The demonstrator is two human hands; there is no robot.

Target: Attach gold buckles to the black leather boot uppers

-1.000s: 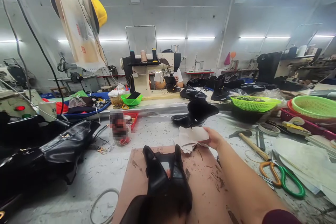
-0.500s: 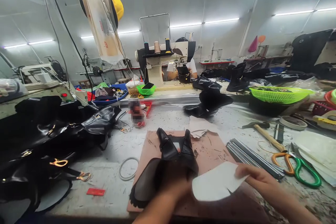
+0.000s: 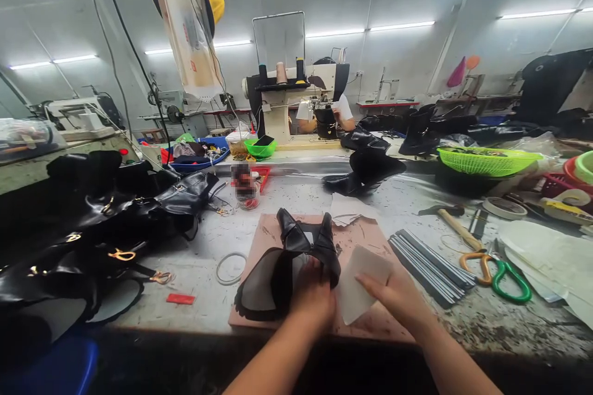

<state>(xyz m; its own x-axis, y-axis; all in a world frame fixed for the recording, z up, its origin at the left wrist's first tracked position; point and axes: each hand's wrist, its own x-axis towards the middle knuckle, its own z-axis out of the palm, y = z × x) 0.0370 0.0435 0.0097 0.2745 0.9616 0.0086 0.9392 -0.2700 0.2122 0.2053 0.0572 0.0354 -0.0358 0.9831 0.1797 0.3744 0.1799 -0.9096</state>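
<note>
A black leather boot upper (image 3: 331,253) lies on a pinkish-brown board (image 3: 365,234), its scalloped lower edge toward me and its pale lining (image 3: 264,287) showing. My left hand (image 3: 312,296) reaches into the fold of the upper; its fingers are mostly hidden inside. Just to the right, my right hand (image 3: 393,296) grips a thin white sheet piece (image 3: 354,296) between thumb and fingers, holding it over the board beside the upper. Torn off-white paper (image 3: 347,207) lies at the board's far edge.
Black boot parts with gold buckles (image 3: 123,255) pile up at left. Dark strips (image 3: 430,265), scissors (image 3: 509,278) and a hammer (image 3: 458,228) lie at right. A black boot (image 3: 370,173) stands behind the board. Beyond, a person's arm (image 3: 345,114) shows at a sewing machine (image 3: 296,102).
The white piece has turned more upright and moved slightly left with my right hand. My left hand, blurred before, now sits deeper in the upper. The view has tilted down a little.
</note>
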